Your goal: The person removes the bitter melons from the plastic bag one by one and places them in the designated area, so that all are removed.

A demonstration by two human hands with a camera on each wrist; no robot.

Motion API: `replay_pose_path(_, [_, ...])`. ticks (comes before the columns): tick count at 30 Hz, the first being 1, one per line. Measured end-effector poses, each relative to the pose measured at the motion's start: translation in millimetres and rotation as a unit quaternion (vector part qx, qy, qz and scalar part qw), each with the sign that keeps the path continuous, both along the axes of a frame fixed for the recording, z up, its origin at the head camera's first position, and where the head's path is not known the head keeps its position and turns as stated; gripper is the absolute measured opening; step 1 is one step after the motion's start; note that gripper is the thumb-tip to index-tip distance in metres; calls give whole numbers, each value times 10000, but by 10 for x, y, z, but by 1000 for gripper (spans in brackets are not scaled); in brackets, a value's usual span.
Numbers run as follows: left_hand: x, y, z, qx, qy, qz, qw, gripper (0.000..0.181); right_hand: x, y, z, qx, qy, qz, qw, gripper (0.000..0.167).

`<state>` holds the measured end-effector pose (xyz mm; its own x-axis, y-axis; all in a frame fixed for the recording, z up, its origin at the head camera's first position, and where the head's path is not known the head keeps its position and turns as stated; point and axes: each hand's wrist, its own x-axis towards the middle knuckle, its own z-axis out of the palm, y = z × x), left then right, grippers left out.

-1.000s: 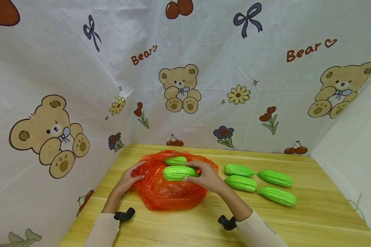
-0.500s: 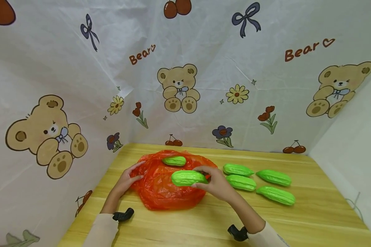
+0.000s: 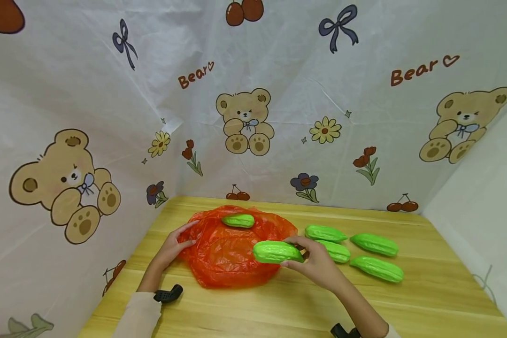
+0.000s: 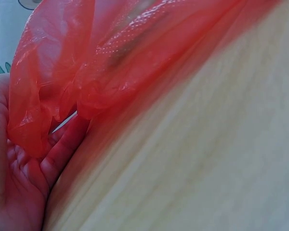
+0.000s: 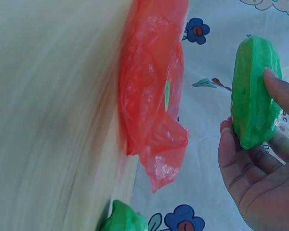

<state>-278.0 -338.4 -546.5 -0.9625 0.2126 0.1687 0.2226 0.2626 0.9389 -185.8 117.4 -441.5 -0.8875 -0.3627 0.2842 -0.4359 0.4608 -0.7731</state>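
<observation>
My right hand (image 3: 314,263) pinches a bright green bitter melon (image 3: 276,252) by its right end, between thumb and fingers. It is held up over the right front edge of a red plastic bag (image 3: 232,274); the right wrist view shows the same bitter melon (image 5: 254,96) apart from the bag. My left hand (image 3: 173,246) holds the bag's left edge, with film between thumb and fingers (image 4: 62,149) in the left wrist view. Inside the bag's mouth lies another bitter melon (image 3: 238,220).
On the wooden table (image 3: 245,310), right of the bag, lie several more bitter melons (image 3: 375,244) in two columns. One of them (image 3: 335,251) is partly hidden behind my right hand. A white cloth with printed bears (image 3: 247,122) stands behind the table.
The right hand has moved right and toward me with the bitter melon, from over the bag's middle to its right front edge. The left hand and the bag stay in place.
</observation>
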Motion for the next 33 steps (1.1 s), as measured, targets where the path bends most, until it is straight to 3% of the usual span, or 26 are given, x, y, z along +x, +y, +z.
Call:
replay_pose_path(9, [1,1,26,-5,8,3,10000,59,114,212,-76,104,-7,-248,9996,47])
replay_pose_path(19, [-21,-9,-19,7,-19,-21,10000,60,229,494,-152,80,-4,-488,9988,46])
replay_pose_path(26, [-15,-18,-21,48,-42,-27,10000,59,256,641,-196,318,-258,-818,9958,51])
replay_pose_path(33, [-20,-19,-18,-6,3,-44,10000,59,265,740,-235,442,-190,-911,9947,53])
